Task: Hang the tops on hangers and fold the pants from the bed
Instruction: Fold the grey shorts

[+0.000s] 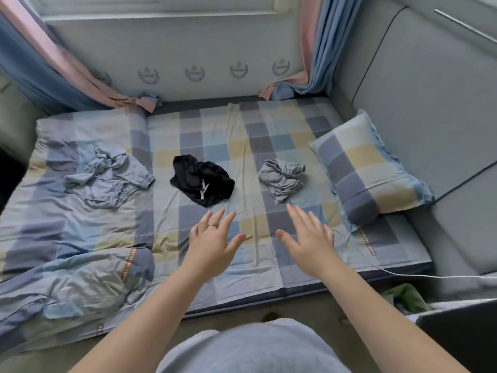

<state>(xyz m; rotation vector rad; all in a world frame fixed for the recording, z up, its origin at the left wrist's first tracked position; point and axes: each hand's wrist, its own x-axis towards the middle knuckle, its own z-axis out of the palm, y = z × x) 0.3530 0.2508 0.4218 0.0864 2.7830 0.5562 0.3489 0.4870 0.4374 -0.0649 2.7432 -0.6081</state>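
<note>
While nothing is yet gripped, bed [220, 146]: a checked sheet is spread over it, and three crumpled garments are laid in a row across its middle, well apart.
Blue garment [107, 179]: found at 10 o'clock of the left hand; an elastic waistband is shown, so pants are judged likely.
Black garment [201, 181]: found at 12 o'clock of the left hand and nearest to it; a white drawstring is seen, so pants or shorts are judged likely.
Left hand [212, 243]: held palm down above the sheet, fingers straight and spread wide, nothing held.
Grey garment [282, 179]: found at 11 o'clock of the right hand, bunched; whether it is a top or pants cannot be told.
Right hand [306, 243]: held palm down, fingers spread wide, nothing held, near the grey garment but apart from it.
Pillow [368, 173]: laid at 2 o'clock of the right hand.
Hangers: none seen.
Step in hand: a first garment is judged about to be reached for.
Doing it well: one garment should be lifted by waistband or shoulders, shaken out and identified before it is folded or hung. Seams should be matched on the bare sheet at 6 o'clock of the row, and the white cable [403, 274] should be avoided.
</note>
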